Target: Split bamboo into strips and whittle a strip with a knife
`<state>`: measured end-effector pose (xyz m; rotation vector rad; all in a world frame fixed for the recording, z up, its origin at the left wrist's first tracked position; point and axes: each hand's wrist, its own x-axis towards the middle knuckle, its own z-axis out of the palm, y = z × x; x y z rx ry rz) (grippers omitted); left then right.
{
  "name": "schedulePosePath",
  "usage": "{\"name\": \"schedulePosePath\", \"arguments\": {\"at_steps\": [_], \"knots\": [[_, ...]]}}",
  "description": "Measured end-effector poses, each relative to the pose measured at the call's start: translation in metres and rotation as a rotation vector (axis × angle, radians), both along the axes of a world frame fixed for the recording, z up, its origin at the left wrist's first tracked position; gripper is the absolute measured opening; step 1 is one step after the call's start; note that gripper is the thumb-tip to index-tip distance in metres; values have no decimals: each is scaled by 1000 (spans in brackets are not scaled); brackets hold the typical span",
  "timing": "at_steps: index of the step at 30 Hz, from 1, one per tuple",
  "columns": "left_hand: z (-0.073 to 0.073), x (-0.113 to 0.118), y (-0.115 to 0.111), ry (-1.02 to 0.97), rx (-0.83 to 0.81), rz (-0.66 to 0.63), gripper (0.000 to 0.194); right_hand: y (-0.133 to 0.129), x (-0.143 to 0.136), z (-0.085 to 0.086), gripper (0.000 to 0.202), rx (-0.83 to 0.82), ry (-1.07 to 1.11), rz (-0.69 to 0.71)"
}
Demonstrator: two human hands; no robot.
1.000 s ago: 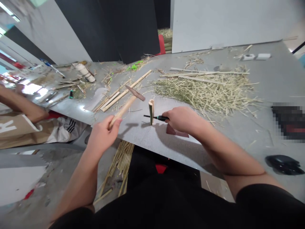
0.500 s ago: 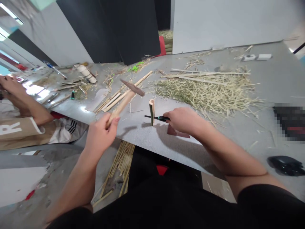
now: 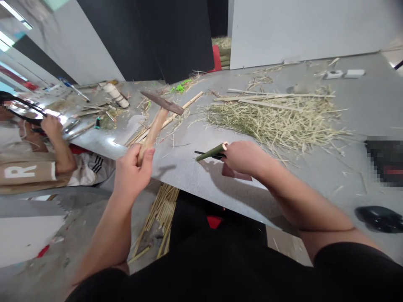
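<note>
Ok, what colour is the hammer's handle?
The hammer's handle is light tan, best seen in the head view.

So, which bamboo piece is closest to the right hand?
The short green piece, tilted beside the right hand; the long pale strips lie farther off, some across the shavings.

I see a big gray table [image 3: 362, 113]. A messy heap of thin, pale strips [image 3: 277, 123] lies on the right, with longer strips [image 3: 317, 95] on top. Two little white things [image 3: 354, 74] sit far right. A shiny black thing [image 3: 379, 219] sits near right. A pale roll [image 3: 116, 95] lies far left.
</note>
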<state>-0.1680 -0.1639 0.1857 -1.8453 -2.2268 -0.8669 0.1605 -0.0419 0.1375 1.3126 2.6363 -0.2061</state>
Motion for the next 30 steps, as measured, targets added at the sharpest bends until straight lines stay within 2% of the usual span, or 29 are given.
{"name": "schedulePosePath", "arguments": {"at_steps": [6, 9, 13, 19, 22, 25, 30], "knots": [[-58, -24, 28, -267, -206, -15, 51, -2, 7, 14, 34, 48, 37, 2], [-72, -22, 31, -356, -191, -35, 52, -3, 8, 21, 41, 53, 64, -23], [-65, -15, 29, -404, -87, -105, 47, -7, 7, 25, 41, 68, 40, -28], [-55, -9, 25, -404, -77, -169, 47, -15, 11, 22, 30, 105, 14, -43], [-55, -7, 24, -399, -83, -185, 47, -10, 5, 14, 32, 112, 10, -49], [-57, -6, 23, -401, -135, -139, 48, -6, -1, 8, 35, 94, 12, -31], [-70, 3, 21, -357, -272, -76, 55, -9, 2, 13, 35, 87, -2, -38]]}}
